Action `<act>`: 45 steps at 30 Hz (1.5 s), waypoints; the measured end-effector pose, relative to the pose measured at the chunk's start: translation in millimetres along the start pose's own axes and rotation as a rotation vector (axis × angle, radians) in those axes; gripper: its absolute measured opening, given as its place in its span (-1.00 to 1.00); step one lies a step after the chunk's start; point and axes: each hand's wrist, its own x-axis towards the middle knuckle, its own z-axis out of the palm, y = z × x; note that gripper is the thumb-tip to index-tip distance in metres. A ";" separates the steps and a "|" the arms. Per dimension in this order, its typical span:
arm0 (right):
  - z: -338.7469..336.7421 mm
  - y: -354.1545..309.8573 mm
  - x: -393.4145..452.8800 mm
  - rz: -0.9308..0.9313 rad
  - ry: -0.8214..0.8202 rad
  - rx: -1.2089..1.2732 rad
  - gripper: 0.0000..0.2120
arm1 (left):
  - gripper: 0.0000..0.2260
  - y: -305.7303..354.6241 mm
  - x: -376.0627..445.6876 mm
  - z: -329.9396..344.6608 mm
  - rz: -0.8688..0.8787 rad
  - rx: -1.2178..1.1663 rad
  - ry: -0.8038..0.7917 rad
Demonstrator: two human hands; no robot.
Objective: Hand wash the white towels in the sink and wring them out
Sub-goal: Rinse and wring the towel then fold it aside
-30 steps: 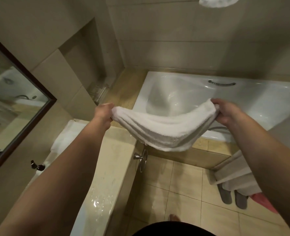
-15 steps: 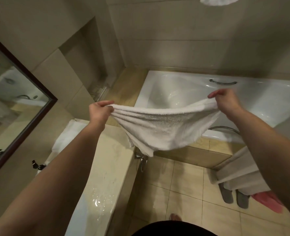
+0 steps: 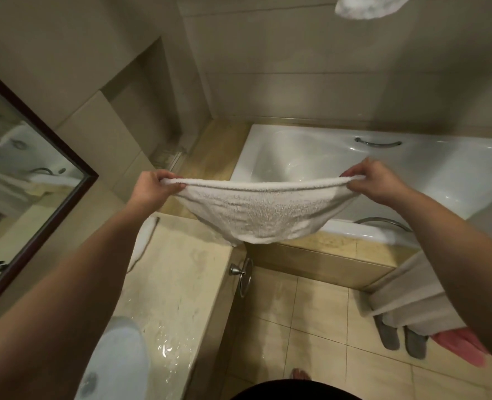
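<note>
You hold 1 white towel (image 3: 256,215) stretched in the air between both hands, above the far end of the tabletop (image 3: 178,272) and in front of the bathtub (image 3: 340,166). Your left hand (image 3: 152,189) pinches the towel's left top corner, thumb and fingers curled over the rolled edge. Your right hand (image 3: 374,180) pinches the right top corner in the same way. The top edge runs nearly taut between the 2 grips; the body of the towel sags below it in a shallow belly, and its lowest fold hangs just above the tabletop corner.

Handling notes:
1. The towel is soft terry cloth with no stiffness. It takes whatever shape the 2 grips give it.
2. It hangs like damp cloth, which would make it heavier than dry cloth, so expect a steady downward pull at each corner.
3. Terry pile is not slippery. A pinch on the doubled edge should hold well.
4. To wring again, gather each end into a full fist rather than a corner pinch.

The tabletop surface near you is wet, with pooled water (image 3: 167,347). The sink (image 3: 115,362) lies at the lower left, well apart from the towel. A second white cloth (image 3: 363,5) hangs at the top of the view.
</note>
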 end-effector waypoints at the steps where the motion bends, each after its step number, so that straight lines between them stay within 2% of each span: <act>1: 0.2 -1.0 1.0 -0.021 0.035 -0.038 -0.82 | -0.80 1.1 1.8 -1.1 0.005 0.029 0.013; 6: -3.0 -4.4 4.4 -0.073 0.162 -0.120 -0.73 | -0.87 2.9 13.7 -8.8 0.094 0.142 0.037; 9: -4.3 -7.7 1.1 -0.140 0.251 0.046 -0.82 | -0.84 5.3 16.6 -10.1 0.150 0.129 0.026; 13: -7.5 -17.1 1.3 0.000 0.256 0.368 -0.82 | -0.83 11.4 10.7 -6.2 0.077 -0.161 -0.027; 16: -11.9 -21.9 12.4 0.074 0.280 0.391 -0.56 | -0.86 23.0 13.8 3.4 0.007 -0.256 0.012; 17: -15.3 -25.4 18.2 0.113 0.311 0.387 -0.53 | -0.86 30.7 16.8 7.8 -0.022 -0.266 0.036; 21: -23.6 -44.2 43.7 0.283 0.377 0.482 -0.65 | -0.91 68.5 24.6 32.3 -0.190 -0.350 0.145; 24: -9.8 -73.3 42.4 0.322 0.287 0.648 -0.73 | -0.91 110.8 3.1 63.9 -0.214 -0.639 0.016; 28: 20.6 -133.8 -0.8 0.218 0.080 0.806 -0.90 | -0.90 154.0 -37.2 108.9 -0.115 -0.742 -0.128; 33: 20.6 -139.9 -18.4 0.197 0.016 0.907 -0.81 | -0.81 167.8 -59.0 111.6 0.160 -0.548 -0.159; 38: 10.4 -135.3 -26.5 0.189 -0.089 0.998 -0.75 | -0.74 165.6 -66.7 100.3 0.310 -0.361 -0.317; 40: 8.4 -135.8 -28.3 0.175 -0.142 0.999 -0.69 | -0.70 163.6 -69.9 101.9 0.352 -0.255 -0.272; 41: 8.3 -135.3 -29.3 0.152 -0.150 0.984 -0.71 | -0.76 162.2 -70.0 102.7 0.367 -0.259 -0.228; 43: 7.4 -132.0 -30.3 0.068 -0.129 0.892 -0.75 | -0.92 159.1 -68.6 101.6 0.353 -0.347 -0.164; 45: 4.1 -127.1 -29.3 -0.018 -0.080 0.791 -0.73 | -0.92 156.9 -67.3 97.3 0.313 -0.422 -0.147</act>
